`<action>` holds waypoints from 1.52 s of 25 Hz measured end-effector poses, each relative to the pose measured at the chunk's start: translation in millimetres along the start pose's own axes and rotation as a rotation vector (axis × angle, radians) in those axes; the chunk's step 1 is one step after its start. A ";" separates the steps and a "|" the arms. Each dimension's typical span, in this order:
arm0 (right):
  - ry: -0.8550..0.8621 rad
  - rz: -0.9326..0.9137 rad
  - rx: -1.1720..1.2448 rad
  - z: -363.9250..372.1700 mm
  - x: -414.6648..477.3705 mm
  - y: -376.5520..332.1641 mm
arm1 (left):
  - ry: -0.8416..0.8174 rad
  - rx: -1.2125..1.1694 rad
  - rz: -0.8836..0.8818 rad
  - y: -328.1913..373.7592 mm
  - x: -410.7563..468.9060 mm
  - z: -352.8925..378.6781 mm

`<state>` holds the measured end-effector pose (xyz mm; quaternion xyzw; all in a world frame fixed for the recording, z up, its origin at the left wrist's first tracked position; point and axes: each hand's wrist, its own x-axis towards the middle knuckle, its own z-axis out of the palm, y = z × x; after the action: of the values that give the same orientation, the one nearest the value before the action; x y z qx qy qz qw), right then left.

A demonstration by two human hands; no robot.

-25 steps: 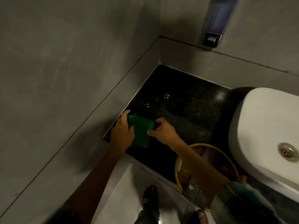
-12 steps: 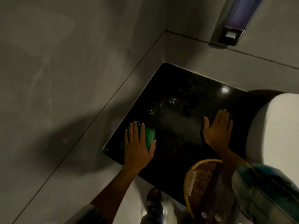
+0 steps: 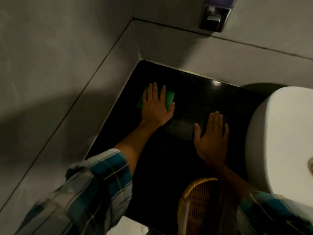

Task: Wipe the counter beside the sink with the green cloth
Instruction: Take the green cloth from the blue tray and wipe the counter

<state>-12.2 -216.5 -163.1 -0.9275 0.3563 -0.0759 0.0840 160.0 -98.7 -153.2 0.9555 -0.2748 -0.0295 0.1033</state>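
Note:
A dark stone counter (image 3: 194, 92) fills the corner between two grey walls, left of the white sink (image 3: 284, 133). The green cloth (image 3: 170, 98) lies flat on the counter near the left wall, mostly hidden under my left hand (image 3: 156, 106), which presses down on it with the fingers spread. My right hand (image 3: 211, 138) rests flat and open on the bare counter close to the sink's rim, holding nothing. A faint wet streak shows between the two hands.
A woven wicker basket (image 3: 194, 206) sits at the counter's front edge, under my right forearm. A soap dispenser (image 3: 213, 19) hangs on the back wall. The sink's drain (image 3: 310, 167) shows at the right edge. Grey walls close in at the left and back.
My left hand has slid the green cloth away from the front edge, along the left wall toward the back corner. My right hand left the cloth a second ago and stays flat beside the sink.

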 end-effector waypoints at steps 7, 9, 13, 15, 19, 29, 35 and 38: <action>0.003 0.013 0.014 -0.3 0.2 2.6 | -0.021 -0.012 0.306 -18.5 -81.1 1.6; 0.000 0.016 0.004 1.0 0.4 1.8 | 0.063 -0.030 0.170 -52.8 -84.9 -2.3; 0.001 0.023 0.009 2.1 2.0 1.8 | 0.088 -0.005 -0.013 -68.1 -22.4 -9.3; 0.001 0.032 0.032 3.0 1.9 2.6 | 0.072 -0.031 -0.068 -49.9 21.8 -6.3; -0.011 0.001 0.064 1.9 3.8 1.1 | -0.018 -0.017 0.007 15.8 71.7 7.1; 0.041 0.120 0.441 -3.1 4.9 8.9 | -0.044 -0.005 0.199 68.5 -42.2 22.8; -0.051 0.059 0.673 -95.3 -39.5 -0.3 | -0.186 -0.045 0.129 79.3 -73.8 -32.0; -0.105 -0.088 0.740 -140.1 -112.0 20.6 | -0.109 -0.118 0.189 73.4 -140.3 -59.4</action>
<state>-136.0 -170.3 -39.9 -0.8514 0.2597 -0.1555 0.4284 9.8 -74.2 -79.6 0.9146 -0.3665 -0.0877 0.1468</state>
